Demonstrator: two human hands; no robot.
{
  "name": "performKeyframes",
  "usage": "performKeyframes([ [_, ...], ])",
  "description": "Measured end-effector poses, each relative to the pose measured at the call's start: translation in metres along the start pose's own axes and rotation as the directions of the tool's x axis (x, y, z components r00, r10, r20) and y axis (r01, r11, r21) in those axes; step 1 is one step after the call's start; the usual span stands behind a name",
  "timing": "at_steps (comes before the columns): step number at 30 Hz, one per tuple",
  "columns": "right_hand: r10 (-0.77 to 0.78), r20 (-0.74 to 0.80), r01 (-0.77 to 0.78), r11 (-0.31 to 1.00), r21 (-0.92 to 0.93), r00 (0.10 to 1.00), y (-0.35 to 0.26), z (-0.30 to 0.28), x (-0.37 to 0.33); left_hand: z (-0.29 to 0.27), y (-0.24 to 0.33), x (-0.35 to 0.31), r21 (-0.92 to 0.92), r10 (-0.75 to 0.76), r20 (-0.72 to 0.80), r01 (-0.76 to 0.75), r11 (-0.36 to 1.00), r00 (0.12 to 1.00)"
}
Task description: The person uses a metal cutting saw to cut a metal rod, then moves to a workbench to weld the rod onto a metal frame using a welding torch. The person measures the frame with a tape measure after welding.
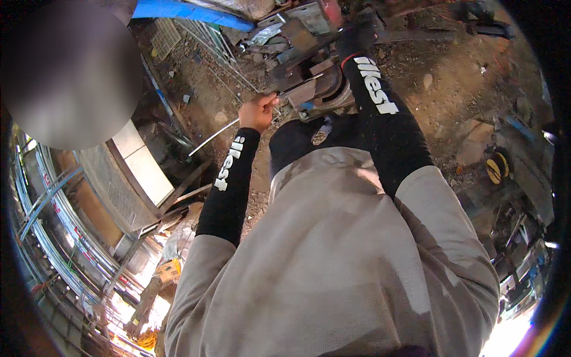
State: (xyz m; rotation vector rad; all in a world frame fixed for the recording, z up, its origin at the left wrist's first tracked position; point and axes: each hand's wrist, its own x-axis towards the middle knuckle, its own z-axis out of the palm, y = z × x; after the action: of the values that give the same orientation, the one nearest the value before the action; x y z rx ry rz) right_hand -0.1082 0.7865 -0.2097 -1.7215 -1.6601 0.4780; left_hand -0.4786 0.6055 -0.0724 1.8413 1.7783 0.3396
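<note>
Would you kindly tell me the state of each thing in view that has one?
Thin pale rod: slanting, apparently straight
Left hand: closed around the rod
Right hand: reaching forward, grip too dark to tell
Machine: running or stopped, unclear
Black sleeves: pulled over both forearms
Grey shirt: worn, creased

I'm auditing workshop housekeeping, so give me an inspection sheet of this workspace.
Surface: bare brown dirt ground with small debris.
Job's things: thin pale rod in the left hand; dark metal machine to that hand's right.
Clutter: scrap metal beyond the machine; yellow-and-black ring at right.
Hands: left closed on the rod; right hand dark, grip unclear.
Cables: none certain; red line near the right wrist may be cord or band.
Surroundings: long metal bars at left, blue beam at top.
</note>
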Motion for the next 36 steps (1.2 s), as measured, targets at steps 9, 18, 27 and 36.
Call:
performKeyframes([
  [9,-0.187,0.24,0.256,0.917,-0.304,0.953,0.087,-0.06,0.031,-0.012,-0.027,0.007,-0.368,-0.201,0.212,0.268,0.89,0.957],
  [18,-0.016,0.401,0.172,0.918,-0.356,0.916,0.143,-0.077,0.007,-0.052,-0.024,0.105,-0.609,-0.245,0.227,0.334,0.719,0.942],
  [27,0.053,0.104,-0.094,0.891,0.444,0.993,0.148,-0.077,-0.012,0.015,0.021,0.28,-0.64,-0.295,0.59,0.658,0.397,0.752],
  [36,-0.15,0.097,0.171,0.947,-0.273,0.984,0.116,-0.086,-0.013,0.01,0.039,0.292,-0.565,-0.42,0.518,0.667,0.486,0.745],
])
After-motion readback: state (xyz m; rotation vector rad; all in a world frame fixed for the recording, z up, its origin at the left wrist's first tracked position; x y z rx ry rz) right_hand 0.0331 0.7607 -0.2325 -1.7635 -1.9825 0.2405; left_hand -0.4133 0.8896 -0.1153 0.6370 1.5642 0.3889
